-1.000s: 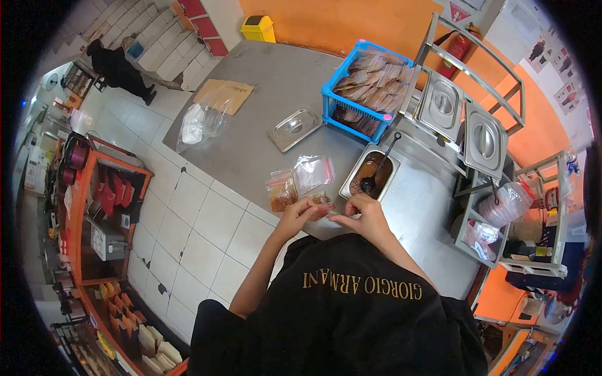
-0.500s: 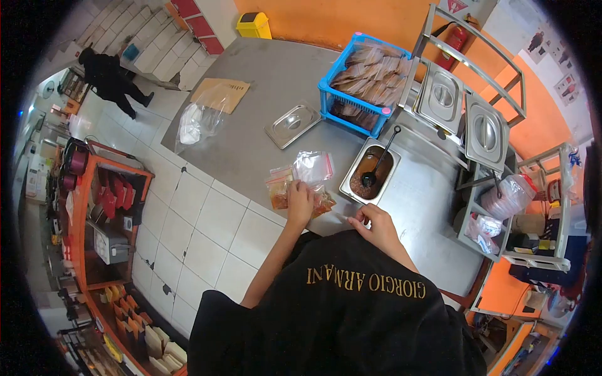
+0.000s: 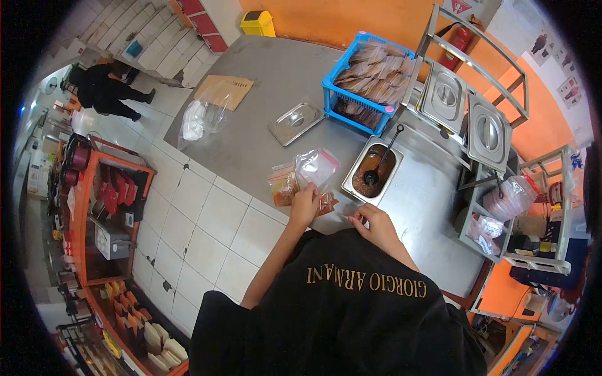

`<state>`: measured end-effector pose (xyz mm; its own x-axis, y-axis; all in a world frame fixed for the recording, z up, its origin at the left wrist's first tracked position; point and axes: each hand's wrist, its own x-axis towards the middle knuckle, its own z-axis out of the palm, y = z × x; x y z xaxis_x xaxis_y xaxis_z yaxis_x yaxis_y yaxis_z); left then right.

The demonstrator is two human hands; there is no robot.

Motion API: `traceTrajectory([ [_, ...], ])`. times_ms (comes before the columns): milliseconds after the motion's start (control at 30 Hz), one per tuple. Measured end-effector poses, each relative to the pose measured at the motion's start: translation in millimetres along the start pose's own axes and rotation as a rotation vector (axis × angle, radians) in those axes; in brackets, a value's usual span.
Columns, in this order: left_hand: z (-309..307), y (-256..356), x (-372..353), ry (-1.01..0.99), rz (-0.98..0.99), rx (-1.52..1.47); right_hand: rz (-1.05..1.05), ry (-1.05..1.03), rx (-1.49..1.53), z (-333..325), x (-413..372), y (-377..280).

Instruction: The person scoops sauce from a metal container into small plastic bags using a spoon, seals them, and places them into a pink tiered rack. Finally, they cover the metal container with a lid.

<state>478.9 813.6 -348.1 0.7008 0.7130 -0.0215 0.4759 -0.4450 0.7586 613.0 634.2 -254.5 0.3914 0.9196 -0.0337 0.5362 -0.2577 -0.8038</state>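
Note:
My left hand (image 3: 305,204) is at the table's front edge, its fingers closed at the near corner of an empty clear zip bag (image 3: 317,166). What it grips is too small to tell. Bags with orange-brown contents (image 3: 283,187) lie left of it, and another filled bag (image 3: 327,202) is just to its right. My right hand (image 3: 371,220) is closed in a pinch near the edge; whatever is between its fingertips cannot be made out. Beyond it stands a steel pan (image 3: 386,182) of brown sauce with a black ladle (image 3: 371,177) inside.
A blue basket (image 3: 357,103) of packed bags stands behind the pan. A steel lid (image 3: 296,123) lies left of it, with brown paper (image 3: 224,92) and a plastic bag (image 3: 195,121) farther left. Lidded pans (image 3: 444,95) are at right. Another person (image 3: 103,89) stands far left.
My left hand has shifted slightly right, off the filled bags, uncovering more of them. The empty bag has turned a little. The person far left has changed posture. My right hand is almost unchanged.

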Motion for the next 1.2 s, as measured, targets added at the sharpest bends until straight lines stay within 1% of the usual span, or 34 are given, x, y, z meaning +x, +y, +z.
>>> traceTrajectory([
  [33, -6.4, 3.9, -3.0, 0.001, -0.001, 0.0, -0.001, -0.001, 0.0, -0.4, -0.4, 0.1],
  [100, -20.2, 5.7, -10.3, -0.073, 0.032, -0.098, 0.002, -0.007, 0.008, -0.9, -1.3, 0.4],
  [233, -50.4, -13.5, -20.7, -0.078, 0.04, -0.173, -0.045, -0.022, -0.027, 0.0, -1.2, 3.7],
  [300, -70.7, -22.0, -16.3, -0.083, -0.165, -0.101, -0.032, -0.045, -0.03, 0.1, -0.5, 1.6],
  [333, -74.7, -22.1, -13.6, -0.081, -0.171, -0.099, -0.033, -0.05, -0.027, 1.2, -0.3, 1.3],
  [400, -82.5, -20.4, -5.2, 0.185, -0.004, 0.362, -0.014, -0.074, -0.004, 3.5, 1.1, 0.9],
  [433, -82.8, -17.8, 0.5, 0.187, -0.003, 0.363, -0.016, -0.073, -0.003, 4.9, 1.9, 2.2],
  [500, -75.2, -8.8, 12.8, 0.341, 0.139, 0.34, -0.085, -0.07, -0.034, 7.2, 1.7, 6.2],
  [533, -68.9, -5.3, 20.3, 0.343, 0.143, 0.339, -0.086, -0.066, -0.037, 6.1, 1.0, 5.0],
  [600, -51.0, -0.9, 37.1, 0.197, 0.267, 0.214, -0.059, -0.051, -0.036, 3.4, -0.2, 1.7],
  [633, -38.8, -2.2, 46.1, 0.199, 0.27, 0.212, -0.06, -0.049, -0.04, 2.6, -0.5, 2.3],
  [700, -15.9, -7.8, 61.3, 0.078, 0.419, 0.287, -0.069, -0.045, -0.03, 1.7, -1.0, 3.7],
  [733, -9.2, -10.7, 64.7, 0.081, 0.427, 0.285, -0.071, -0.038, -0.034, 0.9, -1.9, 3.6],
  [800, 0.7, -12.0, 72.8, 0.009, 0.346, 0.406, -0.039, -0.05, -0.007, -1.8, -3.4, 3.0],
  [833, 2.2, -11.8, 78.3, 0.012, 0.359, 0.404, -0.041, -0.037, -0.013, -3.3, -4.2, 2.5],
  [900, 0.6, -12.0, 83.4, -0.118, 0.29, 0.536, -0.072, 0.005, 0.015, -5.0, -7.5, 2.0],
  [933, -1.2, -11.9, 81.4, -0.12, 0.296, 0.536, -0.063, -0.002, 0.028, -4.8, -7.5, 3.9],
  [967, -4.2, -11.9, 79.9, -0.083, 0.298, 0.419, -0.063, 0.005, 0.028, -5.2, -7.7, 3.3],
  [1000, -8.2, -7.3, 79.8, -0.045, 0.303, 0.304, -0.049, 0.045, 0.099, -5.2, -6.7, 1.8],
  [1033, -12.5, 1.9, 78.6, -0.045, 0.315, 0.307, -0.036, 0.086, 0.171, -5.1, -4.3, 0.3],
  [1067, -15.9, 11.0, 75.2, -0.041, 0.248, -0.022, -0.036, 0.1, 0.172, -5.3, -0.8, -0.8],
  [1100, -19.9, 21.0, 69.6, -0.042, 0.171, -0.352, -0.021, 0.156, 0.24, -5.7, 2.4, -2.0],
  [1133, -24.3, 27.8, 64.1, -0.05, 0.178, -0.352, -0.006, 0.21, 0.306, -6.2, 5.8, -3.3],
  [1167, -29.9, 33.7, 58.3, -0.171, 0.072, -0.667, -0.003, 0.218, 0.305, -5.1, 11.0, -5.1],
  [1200, -34.6, 39.9, 52.3, -0.294, -0.043, -0.979, 0.046, 0.281, 0.452, -2.8, 17.8, -7.2],
])
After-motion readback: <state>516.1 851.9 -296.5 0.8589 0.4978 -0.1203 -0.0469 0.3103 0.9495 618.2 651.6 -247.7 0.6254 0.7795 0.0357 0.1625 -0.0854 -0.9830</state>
